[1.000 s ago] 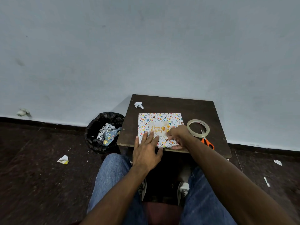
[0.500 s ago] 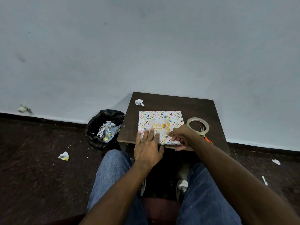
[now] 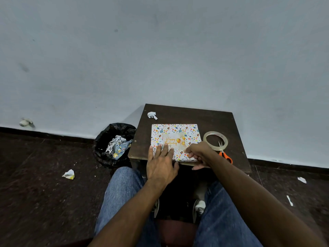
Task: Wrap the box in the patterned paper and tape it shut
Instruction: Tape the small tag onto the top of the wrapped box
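Box (image 3: 175, 134) wrapped, "Happy Birthday" in gold; left hand (image 3: 162, 164) flat on it, right hand (image 3: 200, 154) pinching paper edge

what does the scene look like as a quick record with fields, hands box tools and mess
box: wrapped box in patterned paper, flat on the small dark table
left hand: left hand flat, fingers straight on the box's near left part
right hand: right hand at the near right corner, fingers curled; what it pinches is unclear
tape: tape roll right of the box
scissors: orange-handled scissors, blades inside the roll's ring
table scrap: paper scrap at the far left corner
bin: black bin left of the table, holding paper scraps
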### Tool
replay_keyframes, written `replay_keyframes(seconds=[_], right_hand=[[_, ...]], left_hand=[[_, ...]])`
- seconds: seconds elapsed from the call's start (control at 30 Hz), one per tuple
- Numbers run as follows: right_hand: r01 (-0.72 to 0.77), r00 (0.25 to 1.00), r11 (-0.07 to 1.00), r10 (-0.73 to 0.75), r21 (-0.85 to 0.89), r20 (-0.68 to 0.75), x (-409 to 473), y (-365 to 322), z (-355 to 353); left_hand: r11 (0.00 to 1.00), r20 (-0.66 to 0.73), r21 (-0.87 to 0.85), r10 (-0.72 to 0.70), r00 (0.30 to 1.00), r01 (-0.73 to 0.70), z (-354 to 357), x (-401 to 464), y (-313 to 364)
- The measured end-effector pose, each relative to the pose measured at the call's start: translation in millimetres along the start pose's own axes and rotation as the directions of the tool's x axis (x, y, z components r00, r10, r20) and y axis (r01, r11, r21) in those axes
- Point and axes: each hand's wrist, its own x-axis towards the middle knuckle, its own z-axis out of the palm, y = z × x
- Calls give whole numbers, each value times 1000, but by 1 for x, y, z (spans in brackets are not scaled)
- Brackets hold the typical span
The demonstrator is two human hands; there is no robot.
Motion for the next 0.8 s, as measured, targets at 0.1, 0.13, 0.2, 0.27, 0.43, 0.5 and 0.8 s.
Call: replay_keyframes(seconds=[0.1, 0.13, 0.2, 0.27, 0.43, 0.5, 0.8], right_hand=[[6, 1000, 1000, -6, 22, -14, 0, 0, 0], [6, 1000, 1000, -5, 21, -15, 0, 1, 0], [9, 1000, 1000, -8, 25, -23, 0, 1, 0], [16, 1000, 999, -15, 38, -21, -1, 2, -1], [2, 1000, 1000, -3, 13, 19, -5, -2, 0], [-1, 1000, 1000, 0, 28, 29, -4, -2, 1], [-12, 1000, 994, 11, 104, 11, 3, 1, 1]], left_hand=[[1000, -14, 5, 7, 1000, -7, 0, 1, -1], [1000, -17, 5, 10, 1000, -10, 0, 1, -1], [1000, -22, 4, 13, 1000, -13, -1, 2, -1], [1000, -27, -4, 8, 1000, -8, 0, 2, 0], [1000, -35, -17, 0, 999, 0, 3, 1, 0], [1000, -36, -23, 0, 999, -1, 3, 1, 0], [998, -33, -58, -20, 999, 18, 5, -1, -2]])
